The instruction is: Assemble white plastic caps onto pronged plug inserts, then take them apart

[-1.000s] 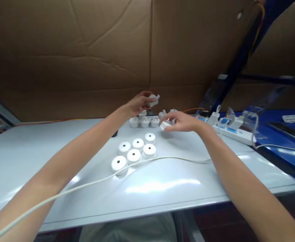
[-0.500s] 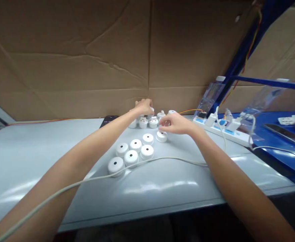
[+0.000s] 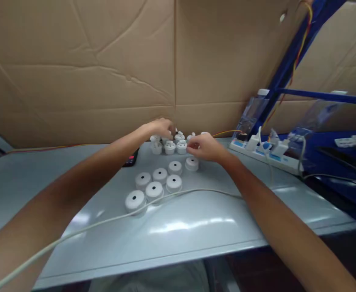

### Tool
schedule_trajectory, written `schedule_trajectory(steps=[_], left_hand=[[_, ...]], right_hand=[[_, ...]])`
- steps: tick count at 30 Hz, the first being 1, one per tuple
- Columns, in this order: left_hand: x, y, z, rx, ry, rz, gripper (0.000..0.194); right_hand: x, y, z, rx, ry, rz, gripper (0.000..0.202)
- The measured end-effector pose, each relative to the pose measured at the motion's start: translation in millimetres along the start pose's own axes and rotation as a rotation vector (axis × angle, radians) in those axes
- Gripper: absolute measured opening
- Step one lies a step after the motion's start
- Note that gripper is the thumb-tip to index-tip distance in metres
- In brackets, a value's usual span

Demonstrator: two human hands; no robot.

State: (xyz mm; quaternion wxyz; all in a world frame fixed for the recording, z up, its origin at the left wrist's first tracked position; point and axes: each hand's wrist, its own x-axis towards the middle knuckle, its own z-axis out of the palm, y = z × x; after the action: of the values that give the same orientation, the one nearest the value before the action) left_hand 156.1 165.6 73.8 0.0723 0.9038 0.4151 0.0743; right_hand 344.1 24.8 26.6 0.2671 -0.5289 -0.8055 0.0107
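Several round white caps with a dark centre dot, one of them a cap (image 3: pixel 135 201), stand on the grey table (image 3: pixel 196 227). Behind them, near the cardboard, are several small white parts with raised tops, among them a white part (image 3: pixel 170 147). My left hand (image 3: pixel 163 127) hovers over the back left of these parts, fingers curled downward; whatever its fingertips hold is hidden. My right hand (image 3: pixel 202 146) is beside the right end of the group, above a single white cap (image 3: pixel 191 164), its fingers bent and its fingertips partly hidden.
A pale cable (image 3: pixel 111 219) crosses the table in front of the caps. A black phone (image 3: pixel 131 159) lies left of the parts. To the right are a power strip (image 3: pixel 266 156) with plugs, a clear bottle (image 3: pixel 255 111) and a blue frame (image 3: pixel 318 95). Cardboard (image 3: pixel 105 89) stands behind.
My left hand has moved left, uncovering more white parts, and a white piece seen at its fingertips is no longer visible. My right hand has shifted slightly. The view has tilted a little.
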Motion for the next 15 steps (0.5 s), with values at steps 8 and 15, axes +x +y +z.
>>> schedule_trajectory(steps=[8,15], left_hand=[[-9,-3,0.5,-0.006,0.132,0.109,0.046],[-46,58,-23.1,-0.226,0.296,0.594,0.063]], right_hand=[[2,-8,10,0.302,0.234,0.152,0.018],[13,-22,8,1.075,0.402,0.367,0.034]])
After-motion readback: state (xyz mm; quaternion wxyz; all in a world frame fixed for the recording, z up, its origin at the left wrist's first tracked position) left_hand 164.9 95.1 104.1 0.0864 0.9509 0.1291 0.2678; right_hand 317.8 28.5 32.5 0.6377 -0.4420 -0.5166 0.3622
